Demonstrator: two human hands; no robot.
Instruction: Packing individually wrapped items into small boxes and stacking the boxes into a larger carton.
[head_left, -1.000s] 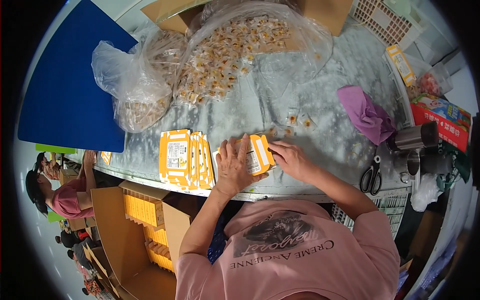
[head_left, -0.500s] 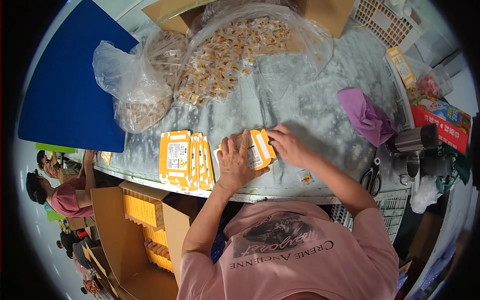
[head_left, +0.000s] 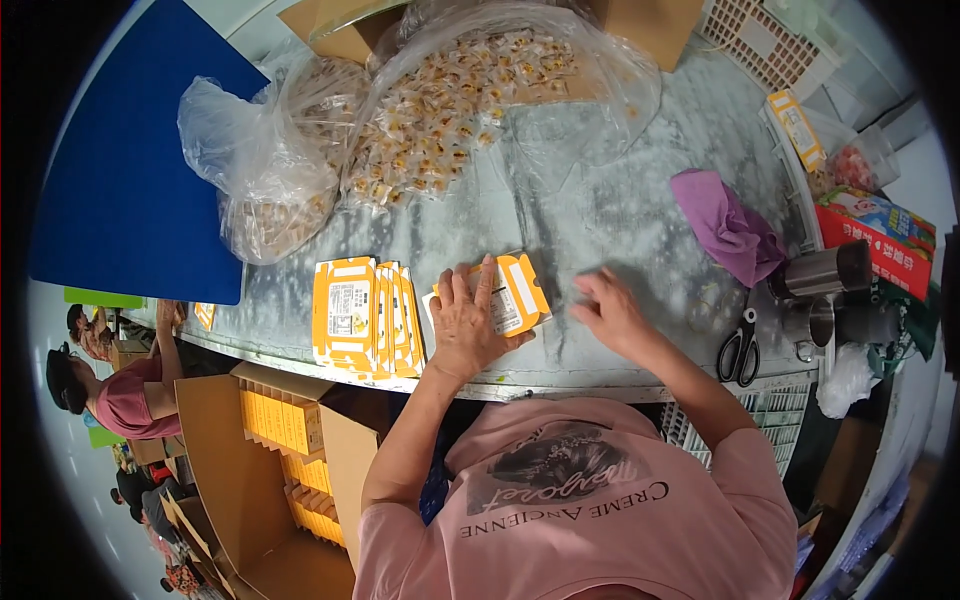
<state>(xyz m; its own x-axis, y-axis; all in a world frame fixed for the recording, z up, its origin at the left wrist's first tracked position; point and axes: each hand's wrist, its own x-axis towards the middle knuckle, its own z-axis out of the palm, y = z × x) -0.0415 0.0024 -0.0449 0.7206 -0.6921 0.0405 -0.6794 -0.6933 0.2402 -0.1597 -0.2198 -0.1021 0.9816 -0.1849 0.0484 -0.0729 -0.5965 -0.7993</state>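
A small yellow-and-white carton (head_left: 518, 298) lies on the table in front of me, its end flap sticking out at the upper right. My left hand (head_left: 468, 318) lies over the carton's left part with fingers outstretched, pressing it down. My right hand (head_left: 615, 315) is just right of the carton, off it, with loosely bent fingers and thumb apart; nothing shows between them. To the left, several flat yellow-and-white cartons (head_left: 348, 315) lie in an overlapping stack near the table's front edge.
Small wrapped pieces (head_left: 425, 150) fill an open clear bag at the back, beside another plastic bag (head_left: 270, 200). At right are a purple cloth (head_left: 725, 225), black scissors (head_left: 741, 350) and a metal cup (head_left: 815, 322). A cardboard box (head_left: 215, 480) holding yellow cartons stands lower left, near a co-worker (head_left: 130, 395).
My right hand has left the carton's flap and moved right. My left hand stays on the carton. The small wrapped piece near the table's front edge no longer shows; my right arm covers that area.
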